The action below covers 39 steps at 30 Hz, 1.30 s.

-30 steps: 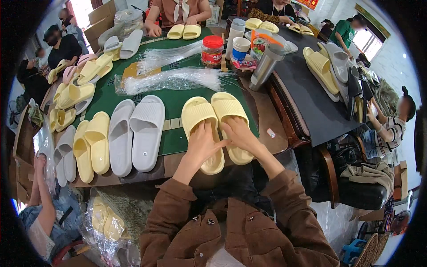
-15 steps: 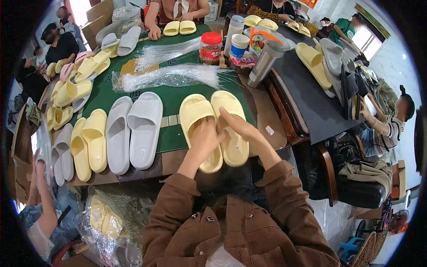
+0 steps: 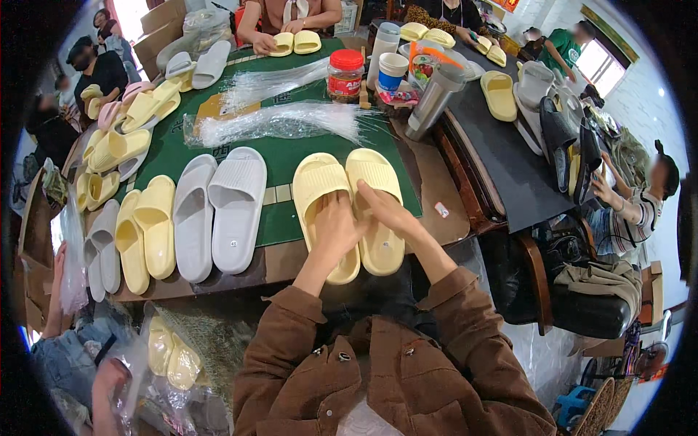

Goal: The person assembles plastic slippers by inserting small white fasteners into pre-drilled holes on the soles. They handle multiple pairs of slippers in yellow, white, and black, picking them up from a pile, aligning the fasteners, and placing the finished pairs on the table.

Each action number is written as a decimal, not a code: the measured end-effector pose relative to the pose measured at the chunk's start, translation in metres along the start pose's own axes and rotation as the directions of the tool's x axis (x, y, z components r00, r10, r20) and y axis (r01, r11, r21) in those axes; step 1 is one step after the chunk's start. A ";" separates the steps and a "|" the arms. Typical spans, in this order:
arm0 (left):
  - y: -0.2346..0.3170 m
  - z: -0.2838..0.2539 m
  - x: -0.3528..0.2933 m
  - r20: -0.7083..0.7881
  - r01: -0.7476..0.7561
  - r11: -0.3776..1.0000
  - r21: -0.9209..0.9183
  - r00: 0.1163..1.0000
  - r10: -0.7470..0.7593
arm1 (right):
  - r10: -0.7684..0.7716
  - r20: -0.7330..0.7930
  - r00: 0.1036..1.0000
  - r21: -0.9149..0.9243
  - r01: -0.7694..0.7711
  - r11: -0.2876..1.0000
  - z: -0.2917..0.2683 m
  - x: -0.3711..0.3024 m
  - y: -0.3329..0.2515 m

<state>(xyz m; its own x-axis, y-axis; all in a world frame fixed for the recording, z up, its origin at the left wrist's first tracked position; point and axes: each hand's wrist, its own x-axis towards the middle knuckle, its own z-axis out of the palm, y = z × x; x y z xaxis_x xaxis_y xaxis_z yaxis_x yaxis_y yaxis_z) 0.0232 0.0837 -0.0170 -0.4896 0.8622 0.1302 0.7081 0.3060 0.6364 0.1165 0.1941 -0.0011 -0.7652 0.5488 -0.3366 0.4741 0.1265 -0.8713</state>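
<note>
A pair of pale yellow slide slippers lies side by side at the table's front edge, heels toward me and overhanging it. My left hand (image 3: 336, 229) reaches into the left slipper (image 3: 318, 176), its fingers under the ribbed strap and partly hidden. My right hand (image 3: 396, 214) grips the right slipper (image 3: 383, 253) at the strap's inner side, thumb against the strap edge, other fingers partly hidden inside. Left of these stand a pair of grey slippers (image 3: 236, 211), then another yellow pair (image 3: 158, 225) and a smaller grey pair (image 3: 109, 247).
Bundles of clear plastic strips (image 3: 280, 127) lie across the green table mat (image 3: 291, 231). Behind stand a red-lidded jar (image 3: 345, 76), a paper cup (image 3: 392, 70) and a steel tumbler (image 3: 436, 102). More slippers pile up at left; co-workers handle slippers around the tables.
My right hand has settled further into the right slipper; the pair has shifted slightly. Across the table, a co-worker's hand has moved onto a yellow slipper. Slippers on the right table have shifted.
</note>
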 end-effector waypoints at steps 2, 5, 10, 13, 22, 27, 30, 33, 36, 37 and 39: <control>-0.005 0.005 0.003 -0.047 0.006 1.000 0.002 0.999 -0.006 | -0.005 -0.008 1.000 0.008 0.005 1.000 0.003 0.000 0.001; -0.011 0.015 0.006 -0.150 -0.038 0.999 0.026 0.988 0.042 | -0.171 -0.096 0.981 -0.047 0.167 0.985 0.007 -0.002 0.006; -0.012 0.018 0.005 -0.100 -0.024 0.999 0.041 0.995 0.028 | -0.360 -0.094 0.928 -0.337 0.310 0.889 0.008 -0.017 0.013; -0.014 0.018 0.002 -0.127 -0.037 0.999 0.034 0.991 0.041 | -0.616 -0.110 0.780 -0.480 0.501 0.720 0.007 -0.027 0.017; -0.015 0.022 0.004 -0.276 -0.107 0.987 0.122 0.951 0.137 | -0.652 -0.339 0.679 -0.513 0.447 0.733 -0.020 0.058 -0.037; -0.011 0.019 0.005 -0.175 -0.043 0.997 0.060 0.983 0.053 | -0.524 -0.243 0.816 -0.746 0.188 0.639 -0.015 0.112 -0.024; -0.017 0.025 0.006 -0.234 -0.047 0.995 0.083 0.970 0.065 | -0.611 -0.240 0.754 -0.721 0.284 0.633 -0.011 0.115 -0.024; -0.013 0.028 0.008 -0.231 -0.068 0.993 0.092 0.969 0.087 | -0.601 -0.310 0.737 -0.485 0.421 0.767 -0.015 0.118 -0.024; -0.018 0.024 0.005 -0.223 -0.031 0.993 0.116 0.973 0.056 | -0.335 -0.199 0.921 -0.122 0.316 0.941 0.000 0.091 -0.059; -0.016 0.021 0.005 -0.162 -0.002 0.995 0.097 0.987 0.018 | -0.347 -0.168 0.923 -0.106 0.333 0.937 0.001 0.091 -0.060; -0.014 0.021 0.007 -0.106 0.024 0.996 0.085 0.994 -0.015 | -0.372 -0.105 0.922 -0.068 0.366 0.928 0.003 0.093 -0.058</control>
<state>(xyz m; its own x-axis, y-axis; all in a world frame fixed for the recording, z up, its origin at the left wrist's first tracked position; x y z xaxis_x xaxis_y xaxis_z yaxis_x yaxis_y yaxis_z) 0.0206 0.0934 -0.0405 -0.5513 0.8098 0.2008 0.7367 0.3595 0.5727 0.0162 0.2351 0.0174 -0.8361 0.5462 0.0512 0.1893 0.3748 -0.9076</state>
